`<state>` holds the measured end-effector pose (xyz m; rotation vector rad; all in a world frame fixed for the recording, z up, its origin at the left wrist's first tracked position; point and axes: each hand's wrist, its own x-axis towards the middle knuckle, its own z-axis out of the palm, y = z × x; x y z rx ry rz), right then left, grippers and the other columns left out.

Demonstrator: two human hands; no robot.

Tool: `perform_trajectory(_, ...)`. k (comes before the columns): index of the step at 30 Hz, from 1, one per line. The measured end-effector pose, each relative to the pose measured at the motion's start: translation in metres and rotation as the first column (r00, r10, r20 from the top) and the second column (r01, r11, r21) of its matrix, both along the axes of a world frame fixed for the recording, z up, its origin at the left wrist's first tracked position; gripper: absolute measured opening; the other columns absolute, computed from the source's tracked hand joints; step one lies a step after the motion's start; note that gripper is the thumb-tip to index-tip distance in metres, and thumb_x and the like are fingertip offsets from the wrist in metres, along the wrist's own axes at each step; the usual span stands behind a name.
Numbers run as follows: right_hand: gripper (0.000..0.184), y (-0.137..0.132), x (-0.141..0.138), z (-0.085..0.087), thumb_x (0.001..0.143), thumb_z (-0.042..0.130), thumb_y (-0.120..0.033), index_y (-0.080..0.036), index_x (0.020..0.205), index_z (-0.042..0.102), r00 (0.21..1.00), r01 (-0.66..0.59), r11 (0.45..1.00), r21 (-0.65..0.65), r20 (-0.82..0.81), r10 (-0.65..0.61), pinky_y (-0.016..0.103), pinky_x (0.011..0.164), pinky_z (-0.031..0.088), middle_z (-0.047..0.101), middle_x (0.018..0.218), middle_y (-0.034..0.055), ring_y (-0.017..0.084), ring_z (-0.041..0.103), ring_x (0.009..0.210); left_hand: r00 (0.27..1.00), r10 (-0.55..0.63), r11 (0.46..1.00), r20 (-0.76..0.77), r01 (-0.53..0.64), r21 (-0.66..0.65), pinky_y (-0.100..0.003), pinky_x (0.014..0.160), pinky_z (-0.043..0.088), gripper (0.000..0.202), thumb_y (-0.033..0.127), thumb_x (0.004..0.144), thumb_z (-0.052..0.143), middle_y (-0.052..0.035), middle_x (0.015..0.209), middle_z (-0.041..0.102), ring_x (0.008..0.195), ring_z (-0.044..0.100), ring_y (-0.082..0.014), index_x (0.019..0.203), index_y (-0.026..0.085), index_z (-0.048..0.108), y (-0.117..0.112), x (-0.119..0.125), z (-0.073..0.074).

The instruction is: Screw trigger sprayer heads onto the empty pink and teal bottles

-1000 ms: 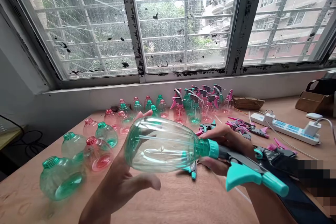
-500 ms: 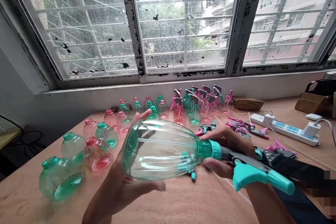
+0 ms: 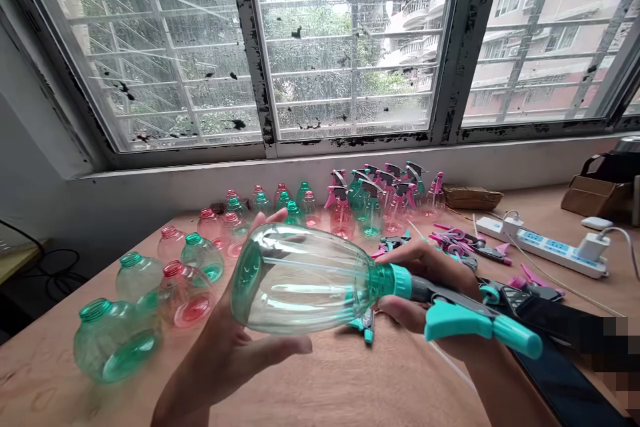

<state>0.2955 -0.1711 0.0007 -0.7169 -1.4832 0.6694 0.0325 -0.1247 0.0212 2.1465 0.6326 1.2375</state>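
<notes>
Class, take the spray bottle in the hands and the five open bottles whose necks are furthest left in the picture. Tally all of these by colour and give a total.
Green: 4 (held spray bottle, front green bottle, second green bottle, third green bottle)
Pink: 2 (nearer pink bottle, farther pink bottle)
Total: 6

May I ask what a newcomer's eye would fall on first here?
The sideways green bottle between the left hand and right hand, in the foreground, likely draws the eye first. Beyond it, bottles with spray heads cluster below the window, and open bottles spread across the left of the table.
</notes>
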Motion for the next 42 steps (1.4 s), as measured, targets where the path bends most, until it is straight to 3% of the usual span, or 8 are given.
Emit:
perform_trajectory(6, 0.028, 0.000, -0.001, -0.002, 0.080, 0.087, -0.029, -0.026, 0.100, 0.070, 0.996, 0.070, 0.995, 0.065, 0.050, -0.074, 0.022, 0.042, 0.050, 0.079, 0.072, -0.0009, 0.015, 0.065, 0.047, 0.996, -0.024, 0.997, 0.080, 0.018, 0.078, -0.061, 0.125, 0.032, 0.107, 0.021, 0.089, 0.077, -0.0045, 0.174, 0.020, 0.152, 0.038, -0.0351, 0.161, 0.049, 0.004, 0.002, 0.000, -0.010)
perform_trajectory(12, 0.036, 0.003, -0.003, -0.011, 0.076, 0.089, -0.030, -0.028, 0.106, 0.069, 0.979, 0.160, 0.955, 0.251, 0.082, -0.185, 0.031, 0.059, 0.059, 0.082, 0.083, 0.0056, 0.024, 0.076, 0.065, 0.997, 0.070, 0.995, 0.031, -0.072, 0.066, -0.070, 0.128, 0.017, 0.085, 0.040, 0.070, 0.093, -0.0031, 0.167, 0.036, 0.158, 0.018, -0.0435, 0.145, 0.041, 0.052, 0.002, 0.001, -0.002)
perform_trajectory(18, 0.034, 0.003, -0.001, -0.011, 0.078, 0.087, -0.030, -0.030, 0.107, 0.069, 0.986, 0.130, 0.962, 0.240, 0.075, -0.152, 0.028, 0.053, 0.054, 0.082, 0.081, 0.0032, 0.021, 0.074, 0.060, 0.985, -0.099, 0.990, 0.145, 0.082, 0.117, -0.060, 0.124, 0.038, 0.092, 0.024, 0.093, 0.073, 0.0043, 0.169, 0.031, 0.154, 0.035, -0.0316, 0.156, 0.059, 0.016, 0.004, 0.004, -0.005)
perform_trajectory(26, 0.030, 0.000, -0.001, -0.007, 0.079, 0.086, -0.036, -0.029, 0.104, 0.070, 0.974, 0.176, 0.943, 0.283, 0.091, -0.209, 0.031, 0.053, 0.053, 0.081, 0.077, 0.0033, 0.023, 0.073, 0.062, 0.996, -0.011, 0.998, 0.087, 0.006, 0.057, -0.066, 0.129, 0.020, 0.117, 0.052, 0.067, 0.093, -0.0052, 0.169, 0.032, 0.155, 0.027, -0.0429, 0.161, 0.043, 0.024, -0.001, 0.002, -0.003)
perform_trajectory(31, 0.028, 0.001, -0.002, -0.008, 0.080, 0.085, -0.040, -0.026, 0.099, 0.070, 0.980, 0.182, 0.960, 0.214, 0.035, -0.194, 0.026, 0.041, 0.041, 0.075, 0.070, 0.0004, 0.014, 0.057, 0.044, 0.993, -0.038, 0.991, 0.108, 0.024, 0.129, -0.057, 0.128, 0.029, 0.101, 0.022, 0.082, 0.085, 0.0013, 0.168, 0.032, 0.156, 0.028, -0.0349, 0.158, 0.050, 0.024, 0.001, 0.001, -0.003)
perform_trajectory(36, 0.029, 0.002, -0.004, -0.010, 0.079, 0.086, -0.040, -0.026, 0.100, 0.070, 0.983, 0.179, 0.962, 0.205, -0.001, -0.182, 0.027, 0.045, 0.046, 0.076, 0.072, 0.0020, 0.016, 0.063, 0.049, 0.993, -0.051, 0.983, 0.110, 0.031, 0.178, -0.051, 0.123, 0.038, 0.100, 0.007, 0.090, 0.071, 0.0033, 0.169, 0.030, 0.156, 0.030, -0.0287, 0.158, 0.055, 0.016, 0.004, 0.004, -0.006)
perform_trajectory(39, 0.029, 0.003, -0.004, -0.010, 0.079, 0.086, -0.037, -0.027, 0.100, 0.070, 0.984, 0.173, 0.965, 0.199, 0.015, -0.180, 0.027, 0.049, 0.049, 0.078, 0.074, 0.0019, 0.018, 0.067, 0.055, 0.994, -0.041, 0.990, 0.099, 0.027, 0.142, -0.055, 0.125, 0.033, 0.108, 0.017, 0.085, 0.080, -0.0011, 0.171, 0.025, 0.155, 0.031, -0.0328, 0.161, 0.049, 0.010, 0.002, 0.005, -0.008)
perform_trajectory(42, 0.030, 0.004, -0.002, -0.010, 0.079, 0.086, -0.038, -0.027, 0.100, 0.069, 0.984, 0.162, 0.968, 0.191, 0.043, -0.173, 0.027, 0.048, 0.048, 0.078, 0.073, 0.0022, 0.018, 0.065, 0.053, 0.997, 0.015, 0.996, 0.073, -0.021, 0.082, -0.062, 0.129, 0.022, 0.116, 0.038, 0.073, 0.092, -0.0043, 0.171, 0.026, 0.156, 0.023, -0.0403, 0.162, 0.043, 0.018, -0.001, 0.004, -0.006)
